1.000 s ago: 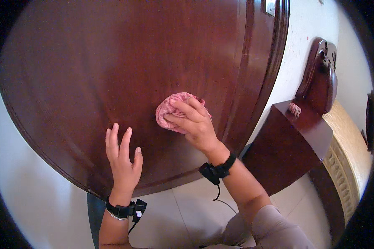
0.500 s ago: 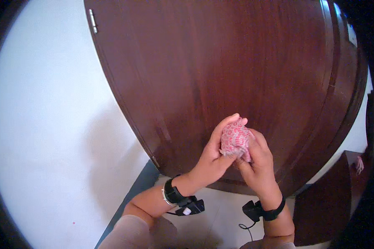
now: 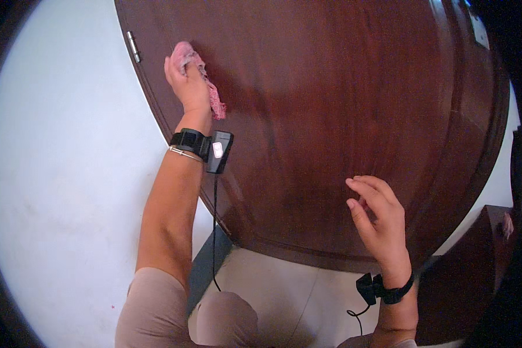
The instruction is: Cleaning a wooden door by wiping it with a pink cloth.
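Note:
My left hand (image 3: 189, 87) is stretched far up and to the left, gripping a pink and white patterned cloth (image 3: 216, 100) against the dark brown wooden door (image 3: 307, 116). Part of the cloth bunches over the fingers, and one end hangs down beside the wrist. The hand lies near the door's hinge side. Lower and to the right, my right hand (image 3: 380, 211) hovers in front of the door with nothing in it. Its fingers are loosely curled, with a gap between thumb and fingertips.
A metal hinge (image 3: 133, 46) marks the door's left edge, beside a white wall (image 3: 58, 162). Dark wooden furniture (image 3: 458, 284) stands at the lower right, a pink cloth (image 3: 507, 225) on it. Black straps with small devices and cables (image 3: 216, 232) are on both wrists.
Both hands held the bunched cloth together in front of the door. The left hand has carried it up and left onto the door; the right hand has let go and shifted slightly right.

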Tool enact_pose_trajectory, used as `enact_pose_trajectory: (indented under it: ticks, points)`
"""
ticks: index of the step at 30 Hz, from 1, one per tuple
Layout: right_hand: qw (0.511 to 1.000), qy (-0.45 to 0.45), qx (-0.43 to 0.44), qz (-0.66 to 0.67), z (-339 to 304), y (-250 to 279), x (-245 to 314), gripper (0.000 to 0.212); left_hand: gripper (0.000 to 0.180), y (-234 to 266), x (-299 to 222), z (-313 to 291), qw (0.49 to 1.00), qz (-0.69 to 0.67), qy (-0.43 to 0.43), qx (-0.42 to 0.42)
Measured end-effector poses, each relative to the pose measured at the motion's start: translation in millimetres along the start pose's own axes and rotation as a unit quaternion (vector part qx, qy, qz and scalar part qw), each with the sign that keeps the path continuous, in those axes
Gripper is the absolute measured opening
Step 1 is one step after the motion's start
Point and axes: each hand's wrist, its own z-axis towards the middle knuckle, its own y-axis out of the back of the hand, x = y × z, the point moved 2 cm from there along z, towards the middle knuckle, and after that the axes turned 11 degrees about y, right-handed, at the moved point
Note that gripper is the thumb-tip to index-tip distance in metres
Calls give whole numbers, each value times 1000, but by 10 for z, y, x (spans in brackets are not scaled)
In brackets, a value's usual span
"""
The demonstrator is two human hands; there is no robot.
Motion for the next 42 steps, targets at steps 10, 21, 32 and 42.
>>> enact_pose_trajectory:
  ticks: [10,21,32,42]
  points:
    - [996,73,2,-60,39,-17,54,23,43,-434,-806,-1767,820,26,-471,323]
    - [994,85,15,-74,28,25,-66,25,32,-207,-184,425,986,-154,10,-70]
    - [990,97,23,-98,-26,-7,-248,24,27,-815,-738,-1839,842,-36,-465,269]
    - [986,115,-31,-120,-88,37,-178,22,31,-751,-1018,-1051,889,17,-451,82]
